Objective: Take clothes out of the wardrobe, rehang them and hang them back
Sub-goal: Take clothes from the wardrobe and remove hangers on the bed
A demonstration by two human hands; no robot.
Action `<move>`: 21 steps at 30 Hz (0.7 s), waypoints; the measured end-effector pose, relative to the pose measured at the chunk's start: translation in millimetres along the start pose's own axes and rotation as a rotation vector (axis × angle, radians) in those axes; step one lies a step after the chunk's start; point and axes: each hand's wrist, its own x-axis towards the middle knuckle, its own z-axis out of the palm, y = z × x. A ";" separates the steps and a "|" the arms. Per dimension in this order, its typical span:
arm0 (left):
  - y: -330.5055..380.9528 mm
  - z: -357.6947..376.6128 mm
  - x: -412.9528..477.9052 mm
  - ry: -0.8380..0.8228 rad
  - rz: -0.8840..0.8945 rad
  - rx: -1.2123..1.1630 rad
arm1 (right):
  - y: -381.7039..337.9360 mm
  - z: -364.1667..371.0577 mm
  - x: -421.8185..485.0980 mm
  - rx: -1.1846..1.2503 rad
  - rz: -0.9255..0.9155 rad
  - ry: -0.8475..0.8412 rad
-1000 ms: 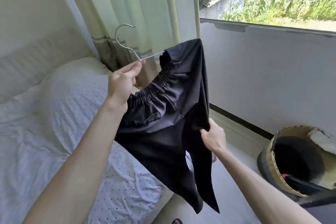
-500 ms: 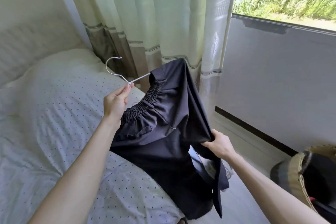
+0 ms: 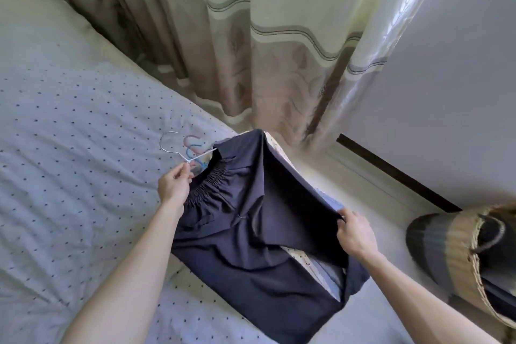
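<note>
Lower than half a second ago, the black trousers (image 3: 251,234) on their white wire hanger (image 3: 178,152) now hang over the edge of the dotted bed (image 3: 69,134). The left grip (image 3: 174,184) pinches the hanger's neck just below the hook. The right grip (image 3: 354,234) clenches a fold at the trousers' right edge. Coloured hangers (image 3: 195,145) lie on the bed just behind, and a woven basket (image 3: 458,248) stands to the right.

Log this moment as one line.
left hand pinches hanger neck | right hand grips dark garment edge | dark garment draped on hanger over bed
</note>
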 end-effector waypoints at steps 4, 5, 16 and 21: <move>-10.1 -0.1 58.5 0.041 -0.033 0.019 | -36.4 18.1 28.6 -0.027 -0.017 -0.001; -12.5 0.1 71.8 0.057 -0.043 0.021 | -45.5 21.7 32.6 -0.033 -0.030 0.001; -59.6 31.1 167.1 -0.208 0.051 0.717 | -58.1 81.5 39.2 -0.257 0.044 -0.115; -88.6 52.3 165.9 -0.473 -0.019 0.949 | -17.9 102.5 30.3 -0.314 0.145 -0.188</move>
